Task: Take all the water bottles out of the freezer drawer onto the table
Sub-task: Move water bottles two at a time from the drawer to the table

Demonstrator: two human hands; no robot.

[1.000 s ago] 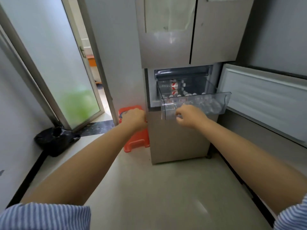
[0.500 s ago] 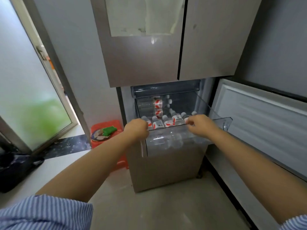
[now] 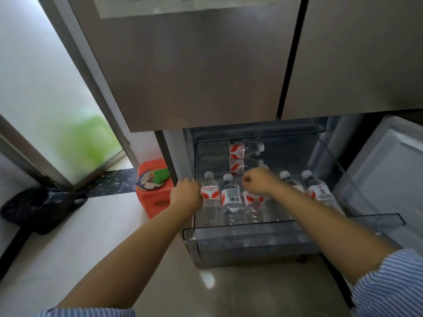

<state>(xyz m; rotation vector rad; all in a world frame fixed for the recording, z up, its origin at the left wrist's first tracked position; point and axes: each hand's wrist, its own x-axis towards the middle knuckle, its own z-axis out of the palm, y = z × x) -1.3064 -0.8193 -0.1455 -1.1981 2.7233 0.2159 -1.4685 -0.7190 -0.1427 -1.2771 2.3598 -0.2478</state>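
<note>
Bottles of clear plastic with white caps and red-and-white labels lie in the pulled-out transparent plastic freezer drawer (image 3: 297, 234) at the bottom of the grey metal refrigerator (image 3: 194, 65). Two bottles lie crosswise at the back, the upper (image 3: 238, 151) just behind the lower (image 3: 238, 168). A front row lies side by side with caps pointing to the rear: the leftmost bottle (image 3: 209, 197), the second bottle (image 3: 230, 197), a third (image 3: 253, 200) partly hidden under the right wrist, and two more on the right (image 3: 318, 191).

The left hand (image 3: 186, 196) sits at the drawer's left edge, touching or just beside the leftmost bottle; its fingers curl away from the camera, so I cannot tell whether its grip holds anything. The right hand (image 3: 258, 180) hangs over the middle of the row with fingers curled in; whether its grip pinches a bottle cannot be told. Both forearms are bare, with blue-and-white striped sleeves (image 3: 389, 282) at the frame's bottom.

An orange plastic stool (image 3: 158, 200) stands left of the refrigerator, carrying a green object (image 3: 161, 176). A black bag (image 3: 41, 208) lies on the floor by the frosted glass door (image 3: 45, 88).
</note>
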